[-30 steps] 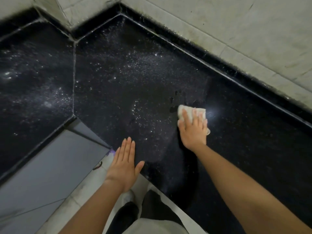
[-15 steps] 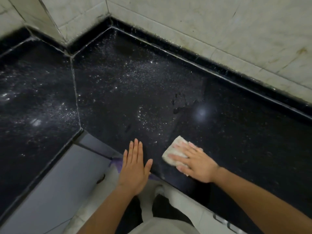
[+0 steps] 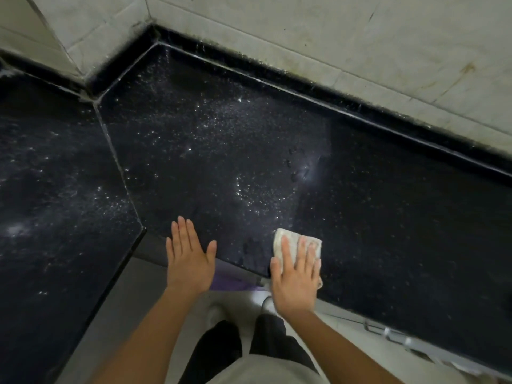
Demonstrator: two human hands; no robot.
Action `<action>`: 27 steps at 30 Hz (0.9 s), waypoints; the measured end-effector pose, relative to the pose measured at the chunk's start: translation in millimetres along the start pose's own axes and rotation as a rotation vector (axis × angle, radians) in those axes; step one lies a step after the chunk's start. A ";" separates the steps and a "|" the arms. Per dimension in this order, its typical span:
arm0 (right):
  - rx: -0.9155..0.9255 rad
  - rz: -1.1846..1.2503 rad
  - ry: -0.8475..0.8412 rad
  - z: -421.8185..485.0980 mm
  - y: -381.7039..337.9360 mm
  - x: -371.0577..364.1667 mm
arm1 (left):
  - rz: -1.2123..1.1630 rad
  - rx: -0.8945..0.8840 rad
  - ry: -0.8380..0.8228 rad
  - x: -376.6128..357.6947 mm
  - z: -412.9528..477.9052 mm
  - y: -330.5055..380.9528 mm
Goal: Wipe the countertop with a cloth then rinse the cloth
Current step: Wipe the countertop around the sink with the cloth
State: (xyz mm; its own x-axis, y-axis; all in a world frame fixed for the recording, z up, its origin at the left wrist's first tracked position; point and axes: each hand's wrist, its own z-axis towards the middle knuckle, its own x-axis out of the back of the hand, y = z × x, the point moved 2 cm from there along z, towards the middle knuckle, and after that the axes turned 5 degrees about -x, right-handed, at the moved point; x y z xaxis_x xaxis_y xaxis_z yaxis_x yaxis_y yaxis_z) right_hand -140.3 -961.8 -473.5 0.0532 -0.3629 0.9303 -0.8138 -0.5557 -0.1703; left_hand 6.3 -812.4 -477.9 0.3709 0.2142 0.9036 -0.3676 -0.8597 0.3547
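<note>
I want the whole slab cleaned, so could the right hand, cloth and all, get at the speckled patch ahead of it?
Probably yes: the right hand presses the cloth flat on the countertop, and nothing stands between it and the speckled patch.

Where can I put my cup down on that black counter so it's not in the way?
Nothing stands on the countertop. The widest free patch lies right of the cloth, toward the black backsplash strip. The corner under the tiled wall and the slab left of the seam are bare too, though speckled with droplets. Only the front edge is busy: left hand, right hand.
</note>
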 end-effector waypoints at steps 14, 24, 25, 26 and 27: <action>0.668 -0.236 -0.237 33.8 -9.7 21.7 | 0.016 -0.075 0.041 -6.4 2.3 -9.5; -0.227 0.026 -0.190 138.8 49.3 78.6 | 0.045 -0.032 -0.030 -1.8 4.5 -6.7; -0.248 0.045 -0.173 141.4 39.2 75.3 | 0.047 -0.032 -0.027 -1.8 4.3 -6.7; -0.235 0.045 -0.151 141.1 27.3 70.4 | 0.049 -0.032 -0.024 -2.6 4.5 -6.8; -0.186 0.028 -0.139 137.8 14.2 65.2 | 0.048 -0.030 -0.021 -3.0 5.0 -6.7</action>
State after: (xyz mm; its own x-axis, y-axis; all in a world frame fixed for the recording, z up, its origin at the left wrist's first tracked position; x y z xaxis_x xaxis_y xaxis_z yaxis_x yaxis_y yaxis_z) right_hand -68.6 -1096.4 -460.1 0.0980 -0.4829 0.8701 -0.9078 -0.4016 -0.1207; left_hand 11.8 -809.5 -484.2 0.3704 0.1631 0.9144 -0.4107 -0.8542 0.3187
